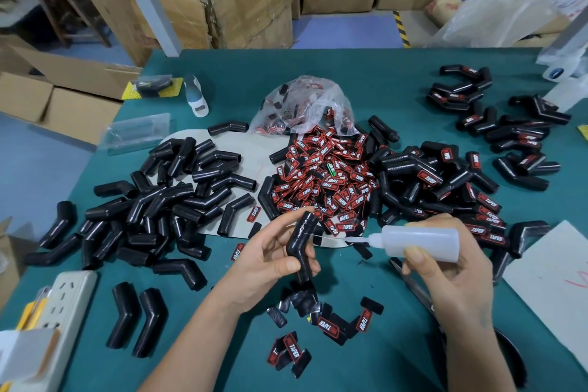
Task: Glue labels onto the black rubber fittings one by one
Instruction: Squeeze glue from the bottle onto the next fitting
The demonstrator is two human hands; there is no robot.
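Observation:
My left hand grips a bent black rubber fitting upright above the green table. My right hand holds a translucent white glue bottle on its side, its nozzle pointing left toward the fitting with a small gap between them. A thin glue thread runs from the nozzle to the fitting. A heap of red-and-black labels lies just beyond my hands. Unlabelled fittings are piled at the left. Labelled fittings are piled at the right.
A clear plastic bag of labels sits behind the heap. Loose labels lie near my wrists. A power strip is at the lower left, scissors lie under my right hand, white card at right. Cardboard boxes stand behind the table.

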